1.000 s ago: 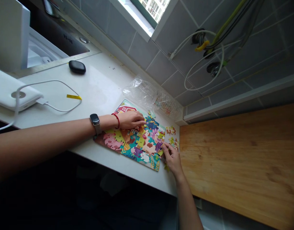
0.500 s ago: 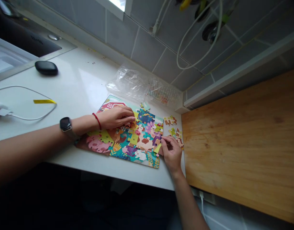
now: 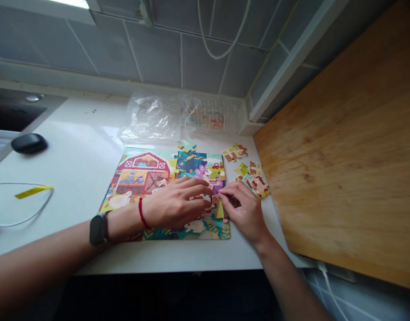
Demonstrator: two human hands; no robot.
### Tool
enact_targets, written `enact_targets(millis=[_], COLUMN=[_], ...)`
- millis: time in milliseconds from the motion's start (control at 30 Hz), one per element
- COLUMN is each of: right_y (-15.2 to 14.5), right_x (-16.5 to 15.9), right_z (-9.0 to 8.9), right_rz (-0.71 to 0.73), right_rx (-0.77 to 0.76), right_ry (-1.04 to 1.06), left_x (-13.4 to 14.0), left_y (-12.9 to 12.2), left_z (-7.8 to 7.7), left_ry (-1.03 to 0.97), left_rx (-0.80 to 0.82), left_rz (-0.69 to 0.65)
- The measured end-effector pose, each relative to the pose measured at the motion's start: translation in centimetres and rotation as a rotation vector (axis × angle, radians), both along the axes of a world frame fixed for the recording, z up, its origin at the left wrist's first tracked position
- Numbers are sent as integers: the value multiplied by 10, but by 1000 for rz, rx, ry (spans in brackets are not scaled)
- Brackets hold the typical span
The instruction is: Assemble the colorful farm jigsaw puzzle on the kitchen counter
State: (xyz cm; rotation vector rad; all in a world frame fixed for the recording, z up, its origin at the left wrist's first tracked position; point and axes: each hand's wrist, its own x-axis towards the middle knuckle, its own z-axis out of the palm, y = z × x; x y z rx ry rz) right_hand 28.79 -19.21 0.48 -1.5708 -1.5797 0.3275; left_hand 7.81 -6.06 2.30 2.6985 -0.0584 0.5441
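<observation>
A colourful farm jigsaw puzzle [image 3: 148, 162] with a red barn lies flat on the white counter. Stretched across its lower middle is my left hand [image 3: 178, 200], palm down, fingers extended and slightly apart, covering part of the picture. Its fingertips come close to my right hand [image 3: 243, 207] at the puzzle's right edge. There my right thumb and index finger pinch together at a purple puzzle piece, mostly hidden by the fingers. Loose puzzle pieces [image 3: 256, 183] are heaped beside my right hand, with more puzzle pieces [image 3: 235, 153] just behind them. One pale loose piece [image 3: 186, 145] touches the puzzle's back edge.
Behind the puzzle lie a crumpled clear plastic bag [image 3: 151, 118] and a printed packet [image 3: 205, 119] against the tiled wall. A wooden board [image 3: 342, 156] borders the counter on the right. To the left are a black mouse-shaped object [image 3: 29, 143] and a white cable [image 3: 24, 183].
My left hand has slid from the puzzle's upper middle toward the right edge, near my right hand. My right hand stays pinched at the edge. The camera view has turned and come closer.
</observation>
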Motion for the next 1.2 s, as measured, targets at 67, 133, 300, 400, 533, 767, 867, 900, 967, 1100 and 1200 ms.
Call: enact_targets(millis=[67, 133, 300, 400, 533, 767, 867, 900, 967, 1100, 1200], right_y=[1, 2, 1, 0, 0, 1, 1, 2, 2, 2, 0], right_x=[-1, -1, 0, 0, 1, 1, 1, 1, 2, 3, 5], right_z=[-1, -2, -5, -3, 0, 0, -1, -1, -1, 0, 0], right_rz=[-17, -29, -19, -30, -45, -15, -4, -4, -6, -6, -56], right_rx=[-13, -39, -62, -54, -41, -25, -23, -24, -26, -11, 31], right_ry=[-29, -68, -74, -25, 41, 65, 60, 57, 50, 65, 116], left_x=[-2, -4, -5, -6, -8, -9, -9, -9, -9, -9, -9], left_y=[1, 4, 7, 6, 5, 4, 5, 6, 7, 9, 10], left_z=[-5, -8, -12, -14, -16, -14, -14, -14, -15, -15, -14], left_ry=[-18, -19, 35, 98, 184, 194, 186, 191, 202, 211, 219], left_rx=[-37, -56, -86, -60, 3, 50, 78, 85, 93, 95, 86], left_rz=[7, 28, 31, 17, 2, 1, -8, -15, -30, -46, -43])
